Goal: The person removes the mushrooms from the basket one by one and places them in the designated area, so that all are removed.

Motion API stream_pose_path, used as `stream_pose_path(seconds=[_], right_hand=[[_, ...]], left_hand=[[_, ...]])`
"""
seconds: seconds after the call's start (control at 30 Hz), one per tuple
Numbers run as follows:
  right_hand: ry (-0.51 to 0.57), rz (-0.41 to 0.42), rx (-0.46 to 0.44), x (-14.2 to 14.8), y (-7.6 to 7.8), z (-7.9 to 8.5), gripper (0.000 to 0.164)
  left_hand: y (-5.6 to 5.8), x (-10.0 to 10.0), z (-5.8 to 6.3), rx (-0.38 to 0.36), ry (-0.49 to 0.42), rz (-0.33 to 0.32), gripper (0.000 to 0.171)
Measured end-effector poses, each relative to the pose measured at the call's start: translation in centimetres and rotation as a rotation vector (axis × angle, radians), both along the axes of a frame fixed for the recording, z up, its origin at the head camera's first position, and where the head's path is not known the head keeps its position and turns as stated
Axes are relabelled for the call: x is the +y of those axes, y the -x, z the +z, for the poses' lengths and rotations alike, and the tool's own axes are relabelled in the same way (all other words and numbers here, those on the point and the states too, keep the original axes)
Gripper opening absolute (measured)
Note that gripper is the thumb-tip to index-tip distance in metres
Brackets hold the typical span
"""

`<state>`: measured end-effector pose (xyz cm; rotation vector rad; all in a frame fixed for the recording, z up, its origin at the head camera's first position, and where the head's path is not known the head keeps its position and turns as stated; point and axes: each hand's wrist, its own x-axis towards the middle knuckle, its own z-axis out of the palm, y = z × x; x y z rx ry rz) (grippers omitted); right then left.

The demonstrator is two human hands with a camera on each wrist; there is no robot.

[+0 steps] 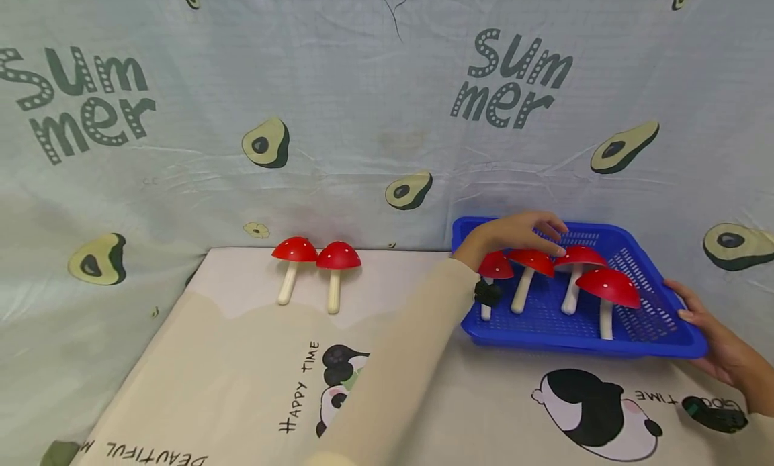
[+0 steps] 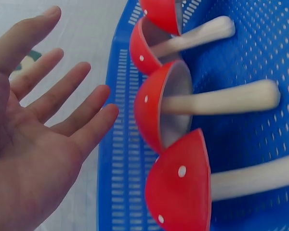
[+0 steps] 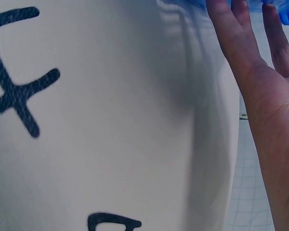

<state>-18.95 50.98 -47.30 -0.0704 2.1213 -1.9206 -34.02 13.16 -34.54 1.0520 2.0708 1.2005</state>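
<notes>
Left hand (image 1: 521, 232): fingers apart, holding nothing, near the basket's far side. Right hand (image 1: 718, 338): clamped on the rim of the blue basket (image 1: 574, 347). A low left-hand sweep could knock the crowded caps; a tug at the rim might tip the load. Four mushrooms (image 1: 609, 288) lie inside, white-dotted red domes on pale stems; two similar mushrooms (image 1: 338, 256) lie on the tabletop (image 1: 236, 345).

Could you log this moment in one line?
left hand: above blue basket | right hand: holds basket's rim | in basket: four red mushrooms | on table: two red mushrooms
</notes>
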Motion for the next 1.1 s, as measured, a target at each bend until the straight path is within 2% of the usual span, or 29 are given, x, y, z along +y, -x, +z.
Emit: stream_pose_path(seconds=[0.13,0.37,0.57,0.77,0.87,1.0,1.1], right_hand=[[-0.022,-0.003,0.003,0.2,-0.1,0.0,0.06],[0.038,0.008,-0.005,0.2,-0.1,0.5,0.056],[0.095,0.038,-0.009,0.2,0.2,0.7,0.054],[0.162,0.119,0.009,0.5,0.2,0.7,0.052],[0.165,0.132,0.002,0.4,0.3,0.8,0.051],[0.15,0.102,-0.01,0.2,0.4,0.9,0.051],[0.126,0.073,-0.014,0.2,0.3,1.0,0.051]], left_hand=[[-0.1,1.3,-0.2,-0.043,0.001,-0.012,0.051],[-0.3,3.2,-1.0,-0.117,-0.002,-0.032,0.053],[-0.7,4.8,-1.8,-0.126,0.031,-0.053,0.056],[-1.6,6.7,-2.1,-0.133,0.09,-0.083,0.06],[-2.0,7.6,-2.1,-0.11,0.141,-0.091,0.062],[-2.6,8.6,-2.5,-0.023,0.239,-0.073,0.066],[-2.9,9.0,-2.9,-0.013,0.282,-0.046,0.067]])
